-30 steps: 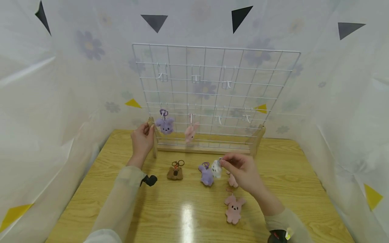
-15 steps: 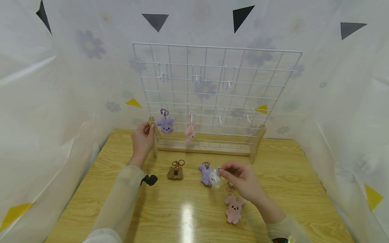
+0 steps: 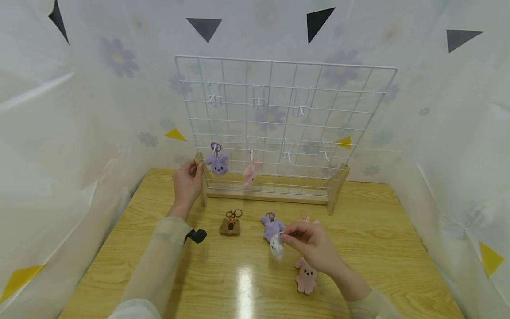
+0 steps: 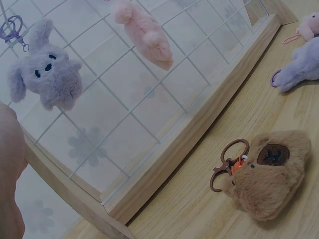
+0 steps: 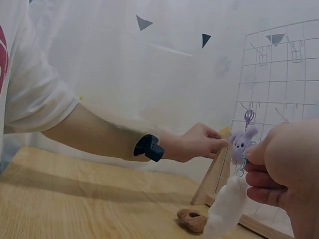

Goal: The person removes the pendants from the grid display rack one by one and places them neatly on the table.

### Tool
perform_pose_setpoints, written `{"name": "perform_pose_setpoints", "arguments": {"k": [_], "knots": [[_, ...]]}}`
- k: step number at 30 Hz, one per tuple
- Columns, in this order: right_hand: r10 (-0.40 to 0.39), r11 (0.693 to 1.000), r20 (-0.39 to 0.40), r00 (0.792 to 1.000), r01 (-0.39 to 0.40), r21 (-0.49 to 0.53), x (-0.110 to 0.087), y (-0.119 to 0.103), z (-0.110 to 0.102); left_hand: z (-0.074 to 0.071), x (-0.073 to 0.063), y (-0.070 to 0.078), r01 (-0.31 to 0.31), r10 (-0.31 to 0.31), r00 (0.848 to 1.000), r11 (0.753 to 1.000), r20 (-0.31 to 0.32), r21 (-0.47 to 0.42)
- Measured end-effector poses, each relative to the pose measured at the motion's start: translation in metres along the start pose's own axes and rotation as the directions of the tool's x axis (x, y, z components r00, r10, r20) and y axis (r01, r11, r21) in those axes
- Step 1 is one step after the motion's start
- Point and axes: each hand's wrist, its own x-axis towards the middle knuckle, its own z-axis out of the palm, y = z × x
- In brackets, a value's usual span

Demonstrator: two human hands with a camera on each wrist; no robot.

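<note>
My right hand (image 3: 312,248) pinches the ring of a small white plush keychain (image 3: 276,247), which dangles above the table. In the right wrist view the white plush (image 5: 227,209) hangs from a light blue clasp. My left hand (image 3: 188,184) grips the top of the left wooden post (image 3: 203,186) of a white wire grid rack. Beside it, a purple plush keychain (image 3: 218,165) and a pink one (image 3: 250,174) hang on the rack's lower hooks. Behind the white plush lies another purple plush keychain (image 3: 272,227).
A brown plush keychain (image 3: 229,227) lies left on the wooden table (image 3: 215,274). One pink plush keychain (image 3: 306,279) lies at the front; another, partly hidden, is behind my right hand. Bare white hooks (image 3: 300,110) sit on the grid, at upper and lower right.
My right hand has moved toward me and slightly left with the white plush keychain, uncovering part of the rear pink plush. The left hand stays on the post.
</note>
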Motion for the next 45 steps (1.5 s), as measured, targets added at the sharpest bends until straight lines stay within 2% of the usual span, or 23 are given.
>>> {"name": "perform_pose_setpoints", "arguments": {"k": [7, 12, 19, 28, 37, 45], "knots": [[0.040, 0.997, 0.085, 0.996, -0.046, 0.066, -0.007, 0.004, 0.007, 0.001, 0.000, -0.002, -0.005, 0.005, 1.000, 1.000, -0.001, -0.005], [0.019, 0.995, 0.127, 0.992, -0.032, 0.099, -0.010, 0.007, 0.012, 0.002, 0.000, -0.002, 0.003, -0.003, 1.000, 1.000, 0.000, -0.002], [0.081, 0.984, 0.206, 0.975, -0.111, 0.137, -0.015, 0.013, 0.016, 0.002, 0.000, -0.002, 0.010, -0.010, 1.000, 1.000, -0.002, -0.005], [0.061, 0.983, 0.270, 0.961, -0.105, 0.152, -0.020, 0.021, 0.025, 0.002, 0.000, -0.002, -0.001, 0.001, 1.000, 1.000, -0.010, -0.002], [0.123, 0.982, 0.323, 0.938, -0.161, 0.093, -0.024, 0.030, 0.027, 0.001, 0.000, -0.002, -0.003, 0.003, 1.000, 1.000, -0.009, 0.003], [0.196, 0.979, 0.272, 0.942, -0.206, 0.009, -0.024, 0.046, 0.022, 0.001, 0.000, -0.001, -0.007, 0.007, 1.000, 1.000, -0.005, 0.001]]}}
